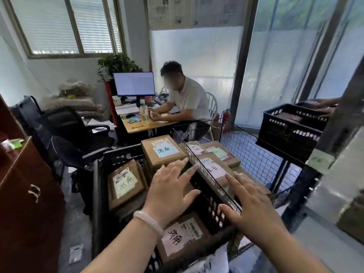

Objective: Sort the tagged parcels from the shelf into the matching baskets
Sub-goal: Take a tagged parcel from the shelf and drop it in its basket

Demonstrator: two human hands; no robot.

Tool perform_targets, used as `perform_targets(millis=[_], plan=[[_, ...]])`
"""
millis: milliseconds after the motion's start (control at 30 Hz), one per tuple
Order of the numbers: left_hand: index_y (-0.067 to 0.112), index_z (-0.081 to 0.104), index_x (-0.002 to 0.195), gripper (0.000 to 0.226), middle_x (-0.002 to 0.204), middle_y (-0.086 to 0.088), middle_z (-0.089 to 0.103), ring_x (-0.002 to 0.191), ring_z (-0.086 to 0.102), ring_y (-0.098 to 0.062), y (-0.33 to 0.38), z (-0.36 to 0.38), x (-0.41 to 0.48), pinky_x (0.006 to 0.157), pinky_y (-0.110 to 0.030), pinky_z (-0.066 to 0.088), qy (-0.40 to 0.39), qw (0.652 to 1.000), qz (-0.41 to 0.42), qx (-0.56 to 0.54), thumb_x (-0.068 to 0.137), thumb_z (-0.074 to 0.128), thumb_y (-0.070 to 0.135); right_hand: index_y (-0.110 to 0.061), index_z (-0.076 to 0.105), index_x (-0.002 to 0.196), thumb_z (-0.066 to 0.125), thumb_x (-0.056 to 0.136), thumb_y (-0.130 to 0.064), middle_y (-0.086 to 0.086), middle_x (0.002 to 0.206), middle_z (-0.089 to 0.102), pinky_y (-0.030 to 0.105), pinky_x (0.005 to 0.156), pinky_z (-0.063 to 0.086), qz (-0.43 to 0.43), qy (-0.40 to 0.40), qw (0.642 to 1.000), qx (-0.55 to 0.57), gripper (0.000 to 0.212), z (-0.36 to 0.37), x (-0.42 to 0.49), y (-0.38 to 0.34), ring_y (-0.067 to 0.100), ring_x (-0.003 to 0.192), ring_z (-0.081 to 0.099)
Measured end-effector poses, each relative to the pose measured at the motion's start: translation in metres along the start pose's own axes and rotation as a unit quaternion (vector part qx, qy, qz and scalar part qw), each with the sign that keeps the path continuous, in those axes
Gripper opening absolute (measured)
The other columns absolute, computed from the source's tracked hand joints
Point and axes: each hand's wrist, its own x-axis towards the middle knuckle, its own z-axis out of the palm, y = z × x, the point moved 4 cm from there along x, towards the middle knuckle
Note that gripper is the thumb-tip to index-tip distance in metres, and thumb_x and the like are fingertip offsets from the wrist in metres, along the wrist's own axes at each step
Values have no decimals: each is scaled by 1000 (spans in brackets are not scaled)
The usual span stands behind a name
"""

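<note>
**Cardboard parcels could slip into the wrong basket**

Cardboard parcels with paper tags lie in two containers. In the black plastic crate (98, 194), a blue-tagged brown parcel (163, 152) sits at twelve o'clock of the left hand (171, 192). A green-tagged flat parcel (125, 183) sits at nine o'clock and a pink-tagged flat parcel (181, 237) at six. The wire mesh basket (246, 148) at two o'clock holds more.

Both the left hand and the right hand (254, 201) hover flat with fingers spread and grip nothing. Whether they touch cardboard is unclear.

Three tag colours share one crate, so a hasty glance could cause a mis-sort. The blue-tagged parcel sits higher than its neighbours, and a nudge might topple it. The right hand's fingers lie across the thin wire rim and could snag there.
</note>
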Motion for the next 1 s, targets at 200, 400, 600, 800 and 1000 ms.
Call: perform_targets(millis=[200,400,600,800,1000], plan=[[42,8,157,75,167,8,3,154,0,-16,157,5,-2,125,-44,-2,9,992,121,-37,94,41,66,-42,-9,149,41,85,-72,-14,158,-5,30,117,-4,68,77,993,-52,87,-65,-94,92,13,148,-3],[38,33,151,73,156,1,40,144,37,-24,327,16,-34,118,-49,23,7,969,233,-84,84,39,66,-37,17,151,48,85,-65,-8,159,18,39,120,4,158,126,972,-120,79,-127,-235,192,14,148,10],[37,35,150,71,154,4,42,144,36,-20,493,11,-83,119,-50,26,15,923,356,-145,86,54,62,-42,-1,151,39,85,-72,-14,161,0,32,118,-8,317,181,917,-163,83,-186,-389,261,9,147,-7],[40,23,154,70,162,5,28,151,21,-18,620,12,-145,121,-45,11,-3,863,470,-186,92,46,62,-45,-6,149,38,85,-74,-13,161,-7,32,114,-9,437,208,856,-183,83,-220,-518,299,10,147,-11],[41,14,156,71,166,6,14,153,9,-16,708,10,-177,123,-40,5,-39,820,526,-223,96,44,61,-44,0,150,44,83,-71,-9,161,3,29,115,-6,492,220,822,-185,84,-239,-588,326,12,148,-1]])
